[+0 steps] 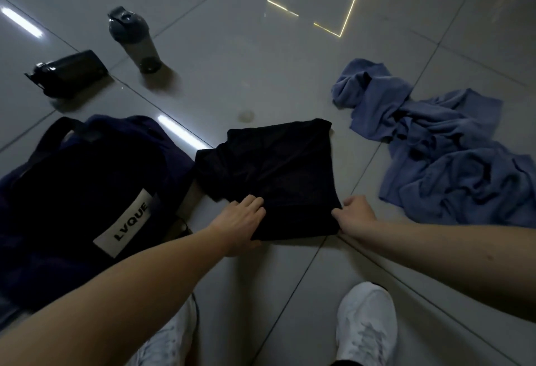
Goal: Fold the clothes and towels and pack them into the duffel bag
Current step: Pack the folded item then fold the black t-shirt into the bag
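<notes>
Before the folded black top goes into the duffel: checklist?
1. Fold: black garment lies flat in a rough rectangle: ok.
2. Hold: left hand rests flat on its near left corner and right hand pinches the near right corner: ok.
3. Reach: duffel bag sits right beside the garment, on the left: ok.
4. Bag opening unzipped: cannot tell, too dark.
5. blue towel folded: not ok, it lies crumpled on the right.
</notes>
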A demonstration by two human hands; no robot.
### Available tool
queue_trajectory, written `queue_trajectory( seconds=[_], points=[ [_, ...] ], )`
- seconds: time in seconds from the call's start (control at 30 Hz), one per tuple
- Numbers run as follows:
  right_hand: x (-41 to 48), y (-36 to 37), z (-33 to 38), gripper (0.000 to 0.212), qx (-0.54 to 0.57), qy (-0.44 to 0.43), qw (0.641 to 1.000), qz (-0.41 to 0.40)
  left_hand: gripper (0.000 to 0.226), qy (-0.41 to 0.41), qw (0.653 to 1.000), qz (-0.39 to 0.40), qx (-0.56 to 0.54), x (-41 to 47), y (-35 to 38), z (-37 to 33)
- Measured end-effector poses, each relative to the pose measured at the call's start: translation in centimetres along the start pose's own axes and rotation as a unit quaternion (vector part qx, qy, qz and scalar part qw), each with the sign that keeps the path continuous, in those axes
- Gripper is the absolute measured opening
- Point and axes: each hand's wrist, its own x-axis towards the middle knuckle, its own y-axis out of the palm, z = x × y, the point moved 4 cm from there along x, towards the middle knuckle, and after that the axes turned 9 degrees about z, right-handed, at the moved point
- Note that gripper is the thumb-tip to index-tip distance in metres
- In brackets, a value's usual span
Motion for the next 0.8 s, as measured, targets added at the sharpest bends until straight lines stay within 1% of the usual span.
queue_trajectory(
  seconds=[0.03, 0.1, 0.17, 0.23, 0.3, 0.37, 0.47, 0.53, 0.6, 0.7, 0.8],
  points=[
    [0.0, -0.1, -0.3, 0.044, -0.023, -0.046, 0.999, 0.006, 0.06, 0.004, 1.0, -0.009, 0.012, 0.1, 0.2, -0.3],
    [-0.5, 0.0, -0.4, 0.056, -0.081, -0.165, 0.981, 0.064, 0.051, 0.005, 0.999, -0.017, 0.03, 0.2, 0.4, -0.5],
    [-0.8, 0.8, -0.7, 0.065, -0.18, -0.242, 0.945, 0.13, 0.049, 0.005, 0.999, -0.012, 0.037, 0.2, 0.5, -0.6],
    [-0.3, 1.6, -1.5, 0.066, -0.269, -0.285, 0.909, 0.143, 0.047, 0.009, 0.999, -0.002, 0.043, 0.2, 0.6, -0.6],
    [0.1, 2.1, -2.0, 0.058, -0.307, -0.297, 0.895, 0.125, 0.04, 0.005, 0.998, 0.007, 0.055, 0.2, 0.7, -0.6],
    [0.1, 2.2, -2.0, 0.05, -0.32, -0.317, 0.887, 0.102, 0.037, -0.001, 0.999, 0.013, 0.051, 0.2, 0.6, -0.7],
    [-0.2, 1.6, -1.2, 0.033, -0.314, -0.361, 0.878, 0.023, 0.034, 0.008, 1.0, 0.008, 0.018, 0.0, -0.3, -1.0],
    [-0.5, 1.0, -0.8, 0.026, -0.302, -0.401, 0.865, -0.002, 0.031, 0.02, 1.0, 0.002, -0.015, -0.3, -1.2, -1.1],
    [-0.6, 0.5, -0.8, 0.025, -0.311, -0.419, 0.853, 0.017, 0.029, 0.035, 0.999, 0.011, -0.028, -0.6, -1.9, -1.0],
    [-0.4, 0.1, -1.2, 0.027, -0.336, -0.375, 0.861, 0.074, 0.029, 0.035, 0.998, 0.048, -0.03, -0.7, -2.2, -0.9],
    [-0.7, 0.3, -0.9, 0.033, -0.371, -0.338, 0.86, 0.098, 0.024, 0.026, 0.996, 0.045, -0.07, -0.8, -2.3, -0.8]
  ],
)
